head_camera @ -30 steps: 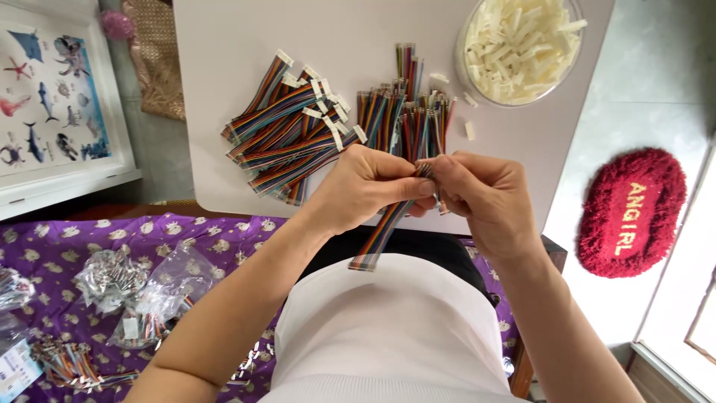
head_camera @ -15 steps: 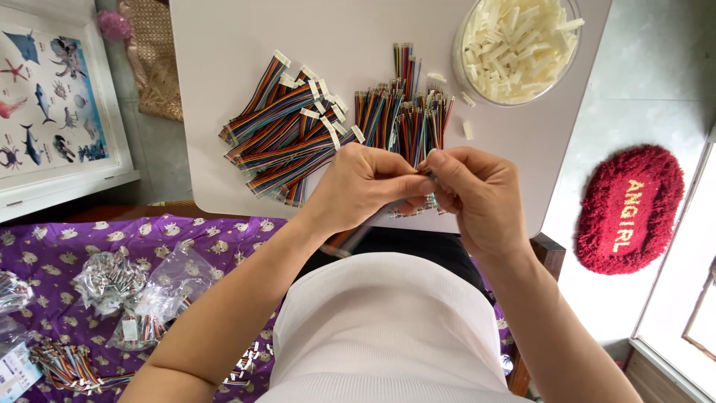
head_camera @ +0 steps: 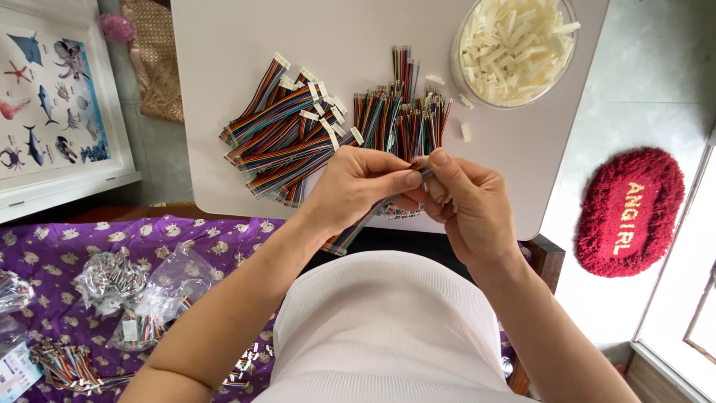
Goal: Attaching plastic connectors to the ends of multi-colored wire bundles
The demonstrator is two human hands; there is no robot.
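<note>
My left hand and my right hand meet over the near edge of a white table, fingertips pinched together on one multicoloured ribbon cable. Its free end hangs down to the left below my left hand. The pinched end is mostly hidden by my fingers. Just beyond my hands lie a pile of finished ribbon cables with white connectors and a bunch of bare-ended cables.
A clear round bowl of white plastic connectors stands at the table's far right, with loose connectors beside it. Clear bags of cables lie on purple cloth at left. A sea-animal picture and a red mat flank the table.
My hands stayed pinched on the cable and shifted only slightly. The cable's hanging end swung more to the left.
</note>
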